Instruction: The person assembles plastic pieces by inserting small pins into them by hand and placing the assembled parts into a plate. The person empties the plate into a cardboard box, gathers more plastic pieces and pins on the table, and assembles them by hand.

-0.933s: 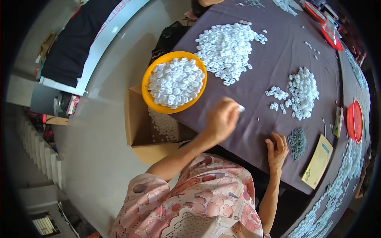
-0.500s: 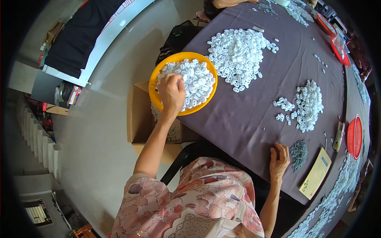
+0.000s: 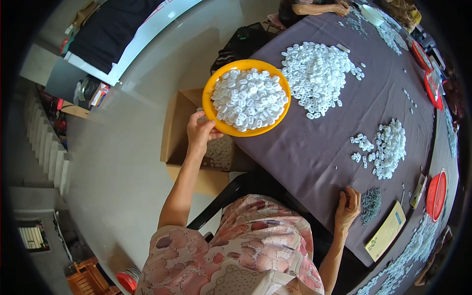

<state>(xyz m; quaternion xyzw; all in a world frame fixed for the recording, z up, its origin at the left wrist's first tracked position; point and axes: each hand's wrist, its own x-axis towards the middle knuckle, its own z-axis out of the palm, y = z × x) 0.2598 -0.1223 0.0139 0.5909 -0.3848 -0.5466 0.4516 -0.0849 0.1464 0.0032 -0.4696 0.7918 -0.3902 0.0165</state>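
Observation:
My left hand point(image 3: 198, 132) grips the near-left rim of a round yellow bowl point(image 3: 251, 132), thumb on the edge. The bowl is heaped with small white oval plastic pieces point(image 3: 250, 98) that have holes in them. It sits at the table's left corner, partly over an open cardboard box point(image 3: 173, 142) holding more white pieces. On the table's near edge rests my right hand point(image 3: 348, 211), fingers loosely bent and thumb apart, with nothing visible in it. Beside it lies a small pile of grey-green pieces point(image 3: 371, 205).
A large heap of white pieces point(image 3: 314, 76) touches the bowl's right side; a smaller heap point(image 3: 390, 147) lies farther right. Near the right edge are a yellow booklet point(image 3: 386, 231) and a red basket point(image 3: 436, 194). Another person's hands point(image 3: 339, 8) work at the far end.
My left hand has left the white pieces inside the bowl and taken hold of its rim. My right hand stays in place. The view has shifted slightly.

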